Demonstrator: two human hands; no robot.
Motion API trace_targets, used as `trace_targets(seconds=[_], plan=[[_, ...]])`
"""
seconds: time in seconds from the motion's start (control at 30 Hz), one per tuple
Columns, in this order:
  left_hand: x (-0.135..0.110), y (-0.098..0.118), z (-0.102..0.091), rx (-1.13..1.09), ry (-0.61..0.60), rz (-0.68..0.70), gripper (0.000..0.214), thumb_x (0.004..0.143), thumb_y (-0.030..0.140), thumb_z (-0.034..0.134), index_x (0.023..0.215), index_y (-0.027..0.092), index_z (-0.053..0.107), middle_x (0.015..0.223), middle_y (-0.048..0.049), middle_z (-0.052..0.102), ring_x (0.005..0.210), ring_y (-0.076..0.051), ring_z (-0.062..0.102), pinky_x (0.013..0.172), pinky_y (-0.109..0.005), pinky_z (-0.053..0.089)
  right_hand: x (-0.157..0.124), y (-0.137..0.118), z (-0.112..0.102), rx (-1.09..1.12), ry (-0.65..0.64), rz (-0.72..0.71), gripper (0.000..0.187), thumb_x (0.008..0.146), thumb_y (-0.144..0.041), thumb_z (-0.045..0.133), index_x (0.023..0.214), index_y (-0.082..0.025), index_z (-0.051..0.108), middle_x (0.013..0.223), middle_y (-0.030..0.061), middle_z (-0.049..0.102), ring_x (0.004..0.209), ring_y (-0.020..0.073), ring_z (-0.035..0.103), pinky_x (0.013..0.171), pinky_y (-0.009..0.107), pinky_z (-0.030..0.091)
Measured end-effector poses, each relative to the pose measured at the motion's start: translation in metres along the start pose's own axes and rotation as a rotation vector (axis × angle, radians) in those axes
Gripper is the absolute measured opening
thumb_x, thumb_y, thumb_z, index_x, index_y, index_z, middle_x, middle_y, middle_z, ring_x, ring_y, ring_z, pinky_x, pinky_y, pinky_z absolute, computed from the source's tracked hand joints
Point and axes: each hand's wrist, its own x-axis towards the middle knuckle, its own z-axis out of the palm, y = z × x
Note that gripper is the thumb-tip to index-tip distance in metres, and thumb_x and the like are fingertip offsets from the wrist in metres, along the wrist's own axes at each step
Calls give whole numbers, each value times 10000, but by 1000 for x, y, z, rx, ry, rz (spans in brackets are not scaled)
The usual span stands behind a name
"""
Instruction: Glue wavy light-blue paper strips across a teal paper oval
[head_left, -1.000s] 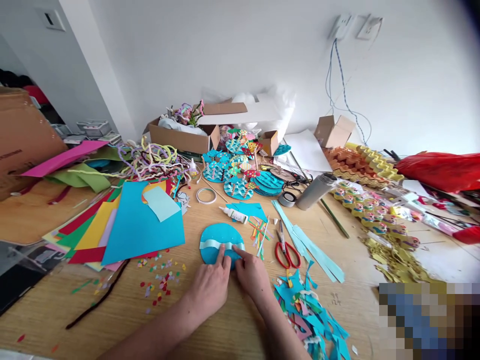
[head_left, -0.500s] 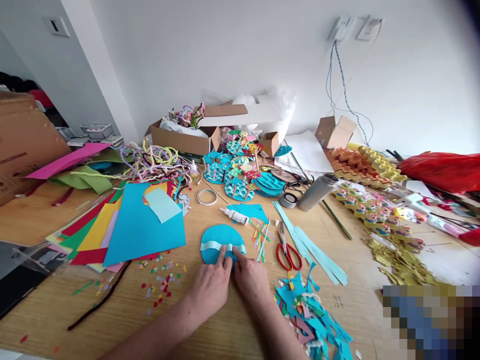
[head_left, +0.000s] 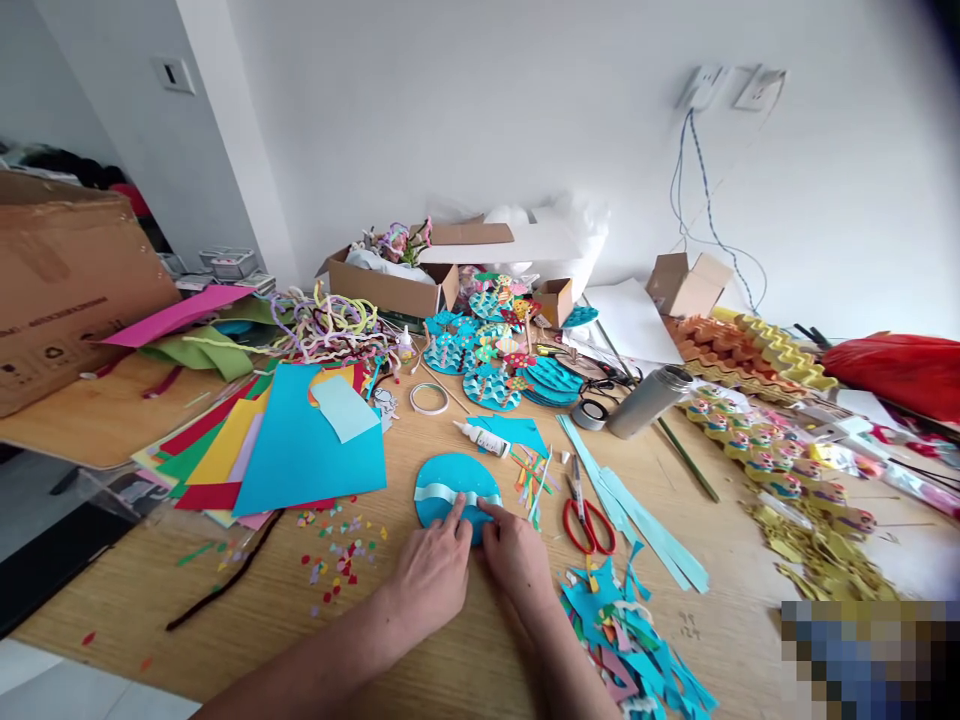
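Note:
A blue paper circle [head_left: 435, 470] lies on the table in front of me. Across it runs a wavy pale-blue paper strip [head_left: 429, 493], bowed up in places. My left hand [head_left: 433, 568] presses the strip near its middle with an outstretched index finger, the other fingers partly folded. With its index fingertip, my right hand [head_left: 517, 560] touches the strip near the circle's right edge; its other fingers curl under and are partly hidden. Just beyond the circle lies a white glue bottle [head_left: 487, 440], on its side. Red-handled scissors [head_left: 589, 525] rest to the right.
Coloured paper sheets [head_left: 315, 460] lie left, near scattered confetti [head_left: 337, 570]. Pale-blue strips [head_left: 645, 520] and blue scraps [head_left: 630, 630] are at right. Behind stand finished blue paper pieces [head_left: 491, 385], a roll of tape [head_left: 428, 398], a grey metal bottle [head_left: 649, 402] and a cardboard box [head_left: 405, 290].
The whole view has shifted, so things appear slightly lower and further right. Both hands stay on the strip, with the right index fingertip now nearer the strip's right end.

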Motion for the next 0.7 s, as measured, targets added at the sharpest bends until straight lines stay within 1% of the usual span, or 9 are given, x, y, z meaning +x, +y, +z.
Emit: trace_targets(seconds=[0.07, 0.13, 0.2, 0.27, 0.37, 0.47, 0.57, 0.63, 0.7], plan=[[-4, -4, -3, -43, 59, 43, 288, 827, 113, 398, 1065, 155, 554, 1427, -129, 446, 1050, -236, 602, 823, -366, 509, 0, 0, 1, 23, 15, -2, 425, 866, -148, 406, 1198, -253, 650, 860, 75, 751, 771, 185, 700, 645, 226, 420], [-8, -10, -7, -98, 132, 53, 256, 823, 101, 406, 1014, 182, 557, 1273, -90, 578, 1021, -206, 602, 822, -329, 499, 0, 1, 1, 49, 24, 2, 426, 860, -147, 406, 1194, -246, 653, 835, 67, 750, 743, 181, 696, 632, 226, 414], [-12, -19, -13, -133, 203, 2, 246, 816, 71, 402, 946, 202, 564, 1015, -50, 656, 909, -181, 607, 771, -304, 492, 0, 1, 1, 82, 27, 10, 424, 856, -150, 408, 1186, -240, 658, 786, 55, 747, 708, 175, 688, 617, 223, 408], [-13, -31, -16, -125, 290, -61, 251, 797, 42, 409, 893, 202, 577, 890, -41, 643, 878, -188, 587, 768, -311, 480, 0, 2, 1, 134, 25, 7, 423, 856, -153, 402, 1181, -231, 660, 695, 36, 732, 665, 170, 676, 594, 219, 403], [-13, -47, -15, -59, 360, -101, 273, 795, 28, 422, 920, 189, 603, 912, -59, 638, 951, -218, 553, 850, -353, 464, -1, 3, 2, 226, 55, -14, 426, 881, -175, 367, 1206, -198, 642, 554, 9, 687, 601, 165, 658, 568, 213, 403], [-11, -55, -10, -25, 349, -99, 301, 798, 33, 434, 994, 174, 614, 999, -74, 634, 1012, -235, 524, 917, -379, 440, -4, -1, 2, 223, 145, -65, 442, 907, -209, 332, 1254, -154, 600, 572, 23, 691, 559, 160, 644, 547, 215, 401], [-10, -58, -5, -30, 330, -105, 333, 798, 36, 439, 1058, 157, 606, 1066, -84, 623, 1072, -245, 496, 960, -390, 414, -11, -14, 2, 91, 205, -168, 447, 910, -211, 330, 1275, -146, 581, 676, 61, 718, 556, 170, 648, 528, 227, 389], [-10, -58, -2, -35, 319, -103, 349, 798, 32, 440, 1083, 155, 601, 1082, -89, 621, 1097, -247, 485, 974, -396, 405, -16, -27, 3, -14, 198, -233, 450, 913, -207, 342, 1308, -154, 550, 692, 69, 720, 560, 179, 656, 517, 228, 384], [-10, -59, 0, -44, 309, -93, 356, 801, 26, 437, 1090, 154, 601, 1079, -95, 622, 1097, -242, 488, 970, -392, 409, -20, -40, 7, -93, 178, -260, 449, 928, -220, 352, 1342, -155, 512, 694, 73, 719, 568, 182, 663, 504, 221, 379]])
